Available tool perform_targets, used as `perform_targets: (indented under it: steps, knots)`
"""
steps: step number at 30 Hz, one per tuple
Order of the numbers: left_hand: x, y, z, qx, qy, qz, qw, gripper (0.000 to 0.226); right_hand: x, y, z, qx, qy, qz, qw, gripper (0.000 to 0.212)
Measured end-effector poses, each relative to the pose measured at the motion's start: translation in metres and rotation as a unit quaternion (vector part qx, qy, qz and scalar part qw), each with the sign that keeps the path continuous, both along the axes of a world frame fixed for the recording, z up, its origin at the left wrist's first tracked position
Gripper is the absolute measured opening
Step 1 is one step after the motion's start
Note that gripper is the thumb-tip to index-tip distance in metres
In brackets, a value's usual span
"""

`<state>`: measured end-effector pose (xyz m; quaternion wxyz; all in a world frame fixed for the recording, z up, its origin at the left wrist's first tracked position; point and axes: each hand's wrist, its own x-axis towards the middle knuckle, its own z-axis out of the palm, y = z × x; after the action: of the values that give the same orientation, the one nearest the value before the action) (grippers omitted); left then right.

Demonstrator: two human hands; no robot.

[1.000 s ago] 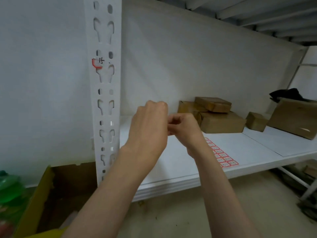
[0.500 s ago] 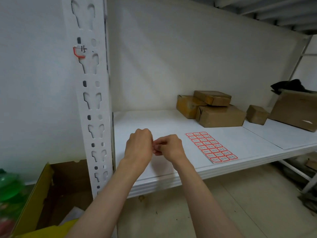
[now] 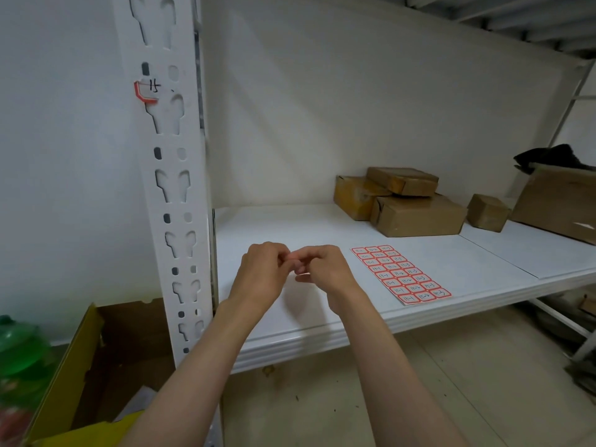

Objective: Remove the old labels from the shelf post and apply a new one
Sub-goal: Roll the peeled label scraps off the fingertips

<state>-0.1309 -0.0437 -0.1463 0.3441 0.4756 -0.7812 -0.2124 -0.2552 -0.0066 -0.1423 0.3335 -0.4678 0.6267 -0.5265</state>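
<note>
Above the shelf edge: my left hand (image 3: 261, 275) and my right hand (image 3: 325, 269) meet, fingertips together.
Grip: fingers of both hands are curled and pinch something very small and pinkish; I cannot tell what it is.
Shelf post (image 3: 171, 175): to my left, upright, a torn old label (image 3: 146, 91) is on it, high up.
Label sheet (image 3: 400, 274): flat on the shelf (image 3: 290, 227), just beside my right hand.
Risk: I judge the small piece can stick to my fingers, because of the glue.
</note>
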Motion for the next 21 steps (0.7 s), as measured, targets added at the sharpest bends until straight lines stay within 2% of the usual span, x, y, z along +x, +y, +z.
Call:
perform_targets:
  steps: [6,8,10,14,18,21]
  knots:
    - [0.000,-0.002,0.005,0.026,-0.051,-0.069,0.996,0.036,-0.005,0.001,0.002,0.014,-0.048,-0.024,0.998,0.045]
    - [0.002,-0.004,0.007,0.025,-0.059,-0.067,0.996,0.054,-0.006,0.004,0.003,0.015,-0.069,-0.027,0.997,0.045]
    - [0.004,-0.005,0.007,0.036,-0.043,-0.048,0.997,0.061,-0.008,0.006,0.006,0.013,-0.101,-0.025,0.994,0.044]
    - [0.003,-0.004,0.010,0.017,0.048,-0.011,0.999,0.029,-0.011,0.006,0.011,0.010,-0.151,-0.009,0.989,0.040]
    - [0.000,-0.001,0.015,-0.031,0.120,-0.008,0.992,0.007,-0.011,0.005,0.011,0.019,-0.160,0.025,0.987,0.036]
    - [-0.003,0.000,0.015,-0.043,0.127,0.003,0.991,0.007,-0.010,0.005,0.012,0.012,-0.154,0.025,0.988,0.038]
